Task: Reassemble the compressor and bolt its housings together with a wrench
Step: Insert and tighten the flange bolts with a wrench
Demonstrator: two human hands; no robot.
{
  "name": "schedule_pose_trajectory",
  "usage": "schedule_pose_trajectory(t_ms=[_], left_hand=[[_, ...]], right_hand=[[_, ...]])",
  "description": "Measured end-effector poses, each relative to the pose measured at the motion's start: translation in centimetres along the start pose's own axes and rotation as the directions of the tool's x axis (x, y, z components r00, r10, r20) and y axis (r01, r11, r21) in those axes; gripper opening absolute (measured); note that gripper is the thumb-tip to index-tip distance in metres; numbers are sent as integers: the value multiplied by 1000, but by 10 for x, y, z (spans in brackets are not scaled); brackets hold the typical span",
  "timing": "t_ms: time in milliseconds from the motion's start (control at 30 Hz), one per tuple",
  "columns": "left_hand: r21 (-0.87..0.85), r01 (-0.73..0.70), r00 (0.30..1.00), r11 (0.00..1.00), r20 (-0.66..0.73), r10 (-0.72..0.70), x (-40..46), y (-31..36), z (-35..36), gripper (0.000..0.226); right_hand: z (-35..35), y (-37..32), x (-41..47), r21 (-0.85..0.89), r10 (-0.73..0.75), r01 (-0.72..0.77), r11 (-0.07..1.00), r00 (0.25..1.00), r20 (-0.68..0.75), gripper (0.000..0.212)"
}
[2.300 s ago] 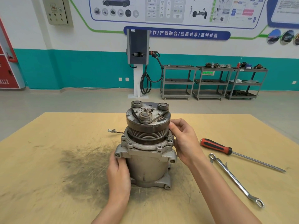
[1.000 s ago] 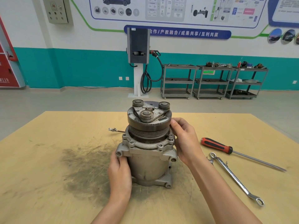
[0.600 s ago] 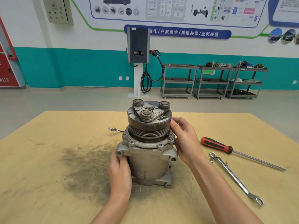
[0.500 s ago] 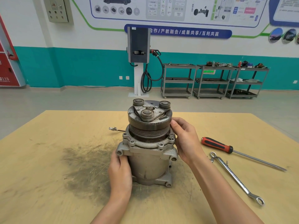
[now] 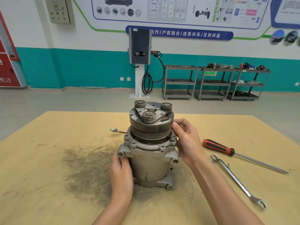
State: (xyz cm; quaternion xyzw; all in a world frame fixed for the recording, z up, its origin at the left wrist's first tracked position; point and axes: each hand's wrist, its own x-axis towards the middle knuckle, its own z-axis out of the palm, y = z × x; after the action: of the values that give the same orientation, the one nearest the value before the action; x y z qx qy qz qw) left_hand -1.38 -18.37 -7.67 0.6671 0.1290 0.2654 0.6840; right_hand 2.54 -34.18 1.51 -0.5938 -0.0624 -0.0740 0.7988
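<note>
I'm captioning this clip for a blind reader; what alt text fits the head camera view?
A compressor stands upright on a wooden table, the left hand against its body and the right hand at the upper flange. A wrench and a red-handled screwdriver lie unused to the right.

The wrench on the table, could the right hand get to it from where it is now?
Probably yes: the wrench lies uncovered just right of the right hand, which would first have to release the compressor.
</note>
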Motion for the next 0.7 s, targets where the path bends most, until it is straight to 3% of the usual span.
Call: schedule_pose_trajectory(t_ms=[133, 333, 567, 700], left_hand=[[-11, 0, 1000, 1000, 3, 0, 0, 1, 0, 28], [-29, 11, 1000, 1000, 11, -11, -1, 1, 1, 27], [-19, 1, 1000, 1000, -10, -1, -2, 4, 1, 28], [-20, 1, 1000, 1000, -7, -1, -2, 3, 1, 29]], right_hand=[[0, 1, 0, 7, 10, -10, 1000, 1000, -8, 3], [-1, 1, 0, -22, -15, 16, 1000, 1000, 15, 17], [-2, 3, 1, -13, -12, 12, 1000, 1000, 0, 7], [-2, 4, 1, -7, -29, 29, 1000, 999, 20, 16]])
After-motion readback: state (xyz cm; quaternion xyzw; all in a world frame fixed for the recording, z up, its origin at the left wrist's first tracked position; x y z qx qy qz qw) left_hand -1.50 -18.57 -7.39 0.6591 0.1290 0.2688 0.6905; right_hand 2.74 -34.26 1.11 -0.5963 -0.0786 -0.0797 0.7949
